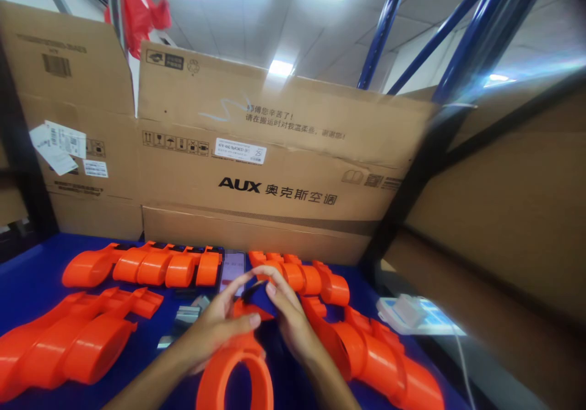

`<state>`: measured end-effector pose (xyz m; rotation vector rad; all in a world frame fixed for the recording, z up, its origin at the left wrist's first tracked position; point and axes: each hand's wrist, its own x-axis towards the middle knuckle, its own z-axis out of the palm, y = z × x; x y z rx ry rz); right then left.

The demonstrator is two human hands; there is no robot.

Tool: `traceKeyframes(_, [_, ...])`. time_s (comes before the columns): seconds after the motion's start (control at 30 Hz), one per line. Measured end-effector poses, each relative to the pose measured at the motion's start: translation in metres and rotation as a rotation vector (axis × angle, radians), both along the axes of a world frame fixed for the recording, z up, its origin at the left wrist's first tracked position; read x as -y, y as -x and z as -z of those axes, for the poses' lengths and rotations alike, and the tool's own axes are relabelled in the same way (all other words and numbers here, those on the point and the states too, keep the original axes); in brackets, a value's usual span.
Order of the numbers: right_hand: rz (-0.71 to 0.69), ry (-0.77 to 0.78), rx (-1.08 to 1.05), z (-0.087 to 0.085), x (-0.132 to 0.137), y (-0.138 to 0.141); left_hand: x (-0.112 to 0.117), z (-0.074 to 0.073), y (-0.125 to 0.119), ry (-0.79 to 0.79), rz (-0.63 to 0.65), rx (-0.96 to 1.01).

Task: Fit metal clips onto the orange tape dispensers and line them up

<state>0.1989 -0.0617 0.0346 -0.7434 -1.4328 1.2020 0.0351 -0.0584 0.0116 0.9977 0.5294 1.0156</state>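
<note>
An orange plastic ring with a bracket-like neck point(240, 350) is right in front of the worker, at the near edge of my view, above the blue-topped bench point(151, 337). The left hand point(222, 330) grasps its neck, thumb laid across the orange. The right hand point(286, 309) curls in from the other side, fingers closed on a dark, flat-looking piece point(262, 300) at the neck's top; blur hides whether it is fastened there.

Taking that ring as the clock's centre, a phone with a lit screen point(233, 268) lies at twelve. Grey, metallic-looking pieces point(187, 315) sit at ten. At eleven runs a row of orange rings with black strips on their necks point(155, 268); more orange rings are bunched at nine point(96, 349), one point(311, 280) and three point(379, 361). A white, tray-like device with a cord point(414, 314) is at two. Beyond, at twelve, stands brown cardboard printed "AUX" point(279, 160).
</note>
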Motion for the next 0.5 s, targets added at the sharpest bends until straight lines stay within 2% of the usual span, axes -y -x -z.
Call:
traceKeyframes(0.1, [0.066, -0.007, 0.013, 0.004, -0.003, 0.003, 0.004, -0.002, 0.000, 0.000, 0.088, 0.001])
traceKeyframes(0.37, [0.080, -0.008, 0.031, 0.012, -0.009, 0.013, -0.012, 0.010, 0.004, 0.047, 0.063, -0.095])
traceKeyframes(0.5, [0.132, -0.050, 0.051, 0.010, -0.007, 0.017, -0.009, 0.006, 0.005, 0.032, 0.056, -0.090])
